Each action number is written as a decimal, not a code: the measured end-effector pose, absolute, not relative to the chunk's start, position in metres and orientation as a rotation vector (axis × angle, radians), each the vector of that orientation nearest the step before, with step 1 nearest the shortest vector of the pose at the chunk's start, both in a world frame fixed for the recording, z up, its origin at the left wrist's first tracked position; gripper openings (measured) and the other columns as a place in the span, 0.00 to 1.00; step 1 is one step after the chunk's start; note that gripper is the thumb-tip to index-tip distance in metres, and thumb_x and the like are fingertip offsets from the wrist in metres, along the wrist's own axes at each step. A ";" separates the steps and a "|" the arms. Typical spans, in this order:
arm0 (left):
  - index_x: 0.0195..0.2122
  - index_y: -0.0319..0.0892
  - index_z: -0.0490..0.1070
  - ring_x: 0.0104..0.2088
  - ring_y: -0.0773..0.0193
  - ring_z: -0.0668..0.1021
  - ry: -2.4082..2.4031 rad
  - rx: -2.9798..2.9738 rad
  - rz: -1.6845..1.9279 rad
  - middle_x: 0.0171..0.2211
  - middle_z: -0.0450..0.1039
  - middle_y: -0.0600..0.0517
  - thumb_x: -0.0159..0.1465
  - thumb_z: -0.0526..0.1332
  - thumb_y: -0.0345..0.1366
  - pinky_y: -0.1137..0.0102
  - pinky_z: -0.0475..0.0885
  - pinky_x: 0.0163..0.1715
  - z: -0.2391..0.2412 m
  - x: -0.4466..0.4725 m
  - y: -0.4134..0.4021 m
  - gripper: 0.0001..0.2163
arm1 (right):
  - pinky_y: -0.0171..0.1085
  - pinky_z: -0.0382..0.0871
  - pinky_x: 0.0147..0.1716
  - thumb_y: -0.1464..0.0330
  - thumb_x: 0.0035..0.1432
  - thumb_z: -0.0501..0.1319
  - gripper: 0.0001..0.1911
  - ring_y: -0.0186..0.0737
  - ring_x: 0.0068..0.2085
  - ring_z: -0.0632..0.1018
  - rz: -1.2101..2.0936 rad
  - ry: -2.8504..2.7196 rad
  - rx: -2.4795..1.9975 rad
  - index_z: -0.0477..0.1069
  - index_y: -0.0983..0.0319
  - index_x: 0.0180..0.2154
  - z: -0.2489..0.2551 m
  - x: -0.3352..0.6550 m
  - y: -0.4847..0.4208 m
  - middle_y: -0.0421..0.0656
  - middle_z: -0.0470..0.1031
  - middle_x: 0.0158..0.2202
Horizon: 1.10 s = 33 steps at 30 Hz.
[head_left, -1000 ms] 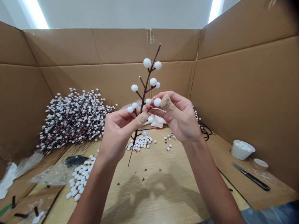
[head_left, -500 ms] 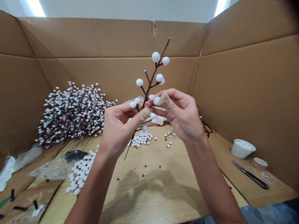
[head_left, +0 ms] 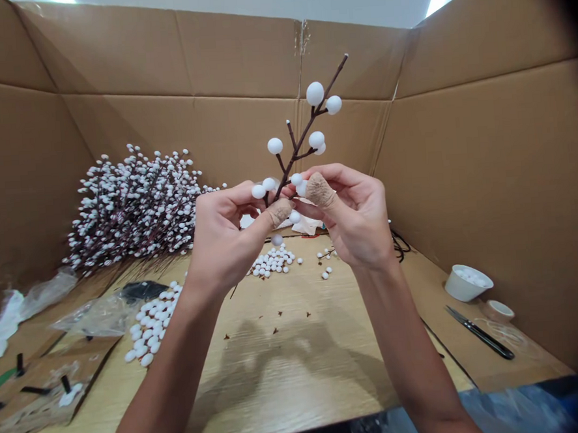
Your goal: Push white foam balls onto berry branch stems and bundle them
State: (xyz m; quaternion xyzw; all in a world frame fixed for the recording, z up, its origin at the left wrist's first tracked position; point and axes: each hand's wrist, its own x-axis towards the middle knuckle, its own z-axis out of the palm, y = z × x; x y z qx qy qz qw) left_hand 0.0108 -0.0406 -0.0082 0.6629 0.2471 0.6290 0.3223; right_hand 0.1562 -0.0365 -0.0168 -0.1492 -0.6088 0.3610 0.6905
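Left hand (head_left: pixel 224 237) and right hand (head_left: pixel 355 222), thumbs taped, meet fingertip to fingertip, both pinched on the lower stem of a berry branch (head_left: pixel 305 134) held upright, tilted right, above the wooden table (head_left: pixel 297 346), with loose white balls (head_left: pixel 272 262) directly below the branch and a heap of finished branches (head_left: pixel 132 210) to its left.

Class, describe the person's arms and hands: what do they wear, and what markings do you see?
Both forearms are bare, with no sleeves, watch or rings in view. The left hand has a beige fabric wrap round the thumb tip; the right hand has a matching wrap on its thumb.
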 end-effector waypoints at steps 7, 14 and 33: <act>0.26 0.43 0.78 0.27 0.64 0.76 0.645 1.773 1.654 0.27 0.76 0.52 0.47 0.73 0.36 0.71 0.71 0.23 -0.006 0.010 -0.047 0.07 | 0.43 0.77 0.42 0.61 0.49 0.68 0.10 0.42 0.46 0.78 0.823 -1.363 -0.328 0.73 0.58 0.32 -0.017 0.153 -0.037 0.39 0.77 0.33; 0.25 0.42 0.77 0.25 0.66 0.73 0.646 1.757 1.696 0.25 0.73 0.53 0.47 0.73 0.33 0.72 0.68 0.21 -0.007 0.012 -0.049 0.06 | 0.43 0.77 0.42 0.61 0.49 0.68 0.10 0.43 0.47 0.78 0.809 -1.365 -0.320 0.74 0.58 0.32 -0.019 0.153 -0.037 0.39 0.77 0.33; 0.19 0.40 0.73 0.24 0.68 0.69 0.683 1.909 1.752 0.20 0.65 0.55 0.48 0.72 0.34 0.72 0.65 0.23 -0.008 0.010 -0.040 0.08 | 0.43 0.76 0.44 0.60 0.49 0.68 0.12 0.43 0.46 0.78 0.749 -1.401 -0.376 0.74 0.59 0.34 -0.023 0.151 -0.028 0.41 0.78 0.34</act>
